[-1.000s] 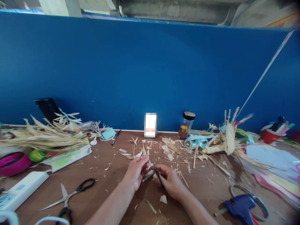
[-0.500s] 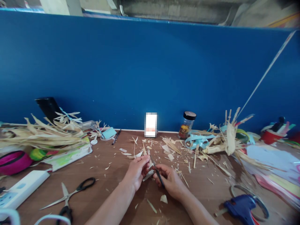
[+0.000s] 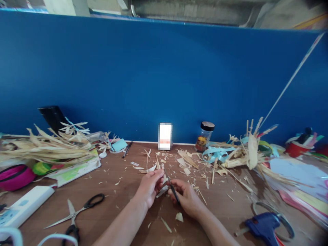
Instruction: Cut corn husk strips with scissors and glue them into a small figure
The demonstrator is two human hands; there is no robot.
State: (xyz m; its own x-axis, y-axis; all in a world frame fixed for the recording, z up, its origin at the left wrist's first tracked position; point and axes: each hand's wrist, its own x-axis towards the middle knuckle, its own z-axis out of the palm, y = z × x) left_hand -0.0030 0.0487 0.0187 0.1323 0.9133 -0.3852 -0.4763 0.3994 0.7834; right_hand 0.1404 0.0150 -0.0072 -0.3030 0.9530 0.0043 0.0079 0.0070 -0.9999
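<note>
Near the middle of the table, my left hand (image 3: 153,184) pinches a pale, thin piece of dried corn husk (image 3: 164,177) between thumb and fingers. My right hand (image 3: 185,196) is closed around a pair of dark-handled scissors (image 3: 174,194). Their blades point up and left, meeting the husk at my left fingertips. Whether the blades are apart is too small to make out. Small husk scraps (image 3: 179,217) lie on the brown table (image 3: 123,218) below and around both hands.
Open scissors (image 3: 73,214) and a white power strip (image 3: 25,206) lie left. A blue glue gun (image 3: 263,227) rests front right. Corn husks (image 3: 51,148) are heaped at left. A black-lidded jar (image 3: 203,138) stands by the blue partition (image 3: 164,75), near light-blue ribbon (image 3: 217,154).
</note>
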